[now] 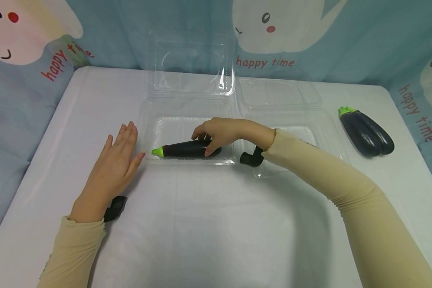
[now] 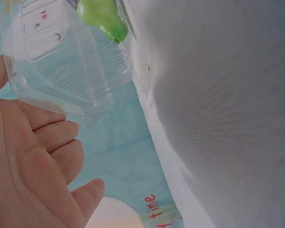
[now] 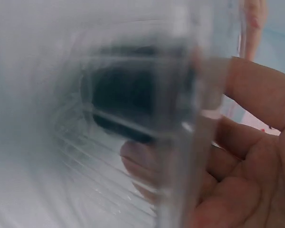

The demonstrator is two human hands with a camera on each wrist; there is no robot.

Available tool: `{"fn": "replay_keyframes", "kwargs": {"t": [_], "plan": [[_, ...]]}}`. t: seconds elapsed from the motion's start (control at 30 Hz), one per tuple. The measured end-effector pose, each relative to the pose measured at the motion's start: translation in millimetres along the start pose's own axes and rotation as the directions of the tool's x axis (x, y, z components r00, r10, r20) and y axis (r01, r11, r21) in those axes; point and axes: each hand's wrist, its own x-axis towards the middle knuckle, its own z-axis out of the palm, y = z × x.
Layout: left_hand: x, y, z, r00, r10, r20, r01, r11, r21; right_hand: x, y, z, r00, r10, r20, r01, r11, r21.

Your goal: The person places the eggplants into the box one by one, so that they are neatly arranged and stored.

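Note:
An eggplant (image 1: 183, 150) with a bright green stem end lies lengthwise in the left clear plastic box (image 1: 171, 127). My right hand (image 1: 219, 133) reaches in from the right and holds its thick end between thumb and fingers. Seen through blurred plastic in the right wrist view, that end (image 3: 126, 97) is a dark shape beside the fingers. My left hand (image 1: 111, 166) is flat with straight fingers, at the box's left side; whether the thumb touches the plastic, I cannot tell. The green stem end (image 2: 102, 19) shows through the box in the left wrist view.
A second clear box (image 1: 325, 134) stands to the right, partly under my right forearm. Both lids, the left lid (image 1: 192, 82) and right lid (image 1: 277, 92), stand open at the back. Two more eggplants (image 1: 365, 132) lie side by side on the white table's right.

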Motion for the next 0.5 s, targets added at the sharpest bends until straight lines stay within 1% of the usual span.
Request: {"fn": "replay_keyframes", "kwargs": {"t": [0.13,0.27,0.5], "plan": [[0.1,0.3,-0.1,1.000,0.001,0.001,-0.001,1.000,-0.005,-3.7,0,-2,1.000,0.013,-0.019,-0.013,0.999,0.030],[0.1,-0.4,0.1,1.000,0.004,-0.005,-0.004,1.000,-0.006,-10.4,0,-7,0.999,0.000,-0.055,0.004,0.998,0.057],[0.2,-1.0,0.1,1.000,0.006,-0.009,-0.006,1.000,-0.002,-27.2,-3,-17,0.993,-0.012,-0.116,0.028,0.990,0.136]]}}
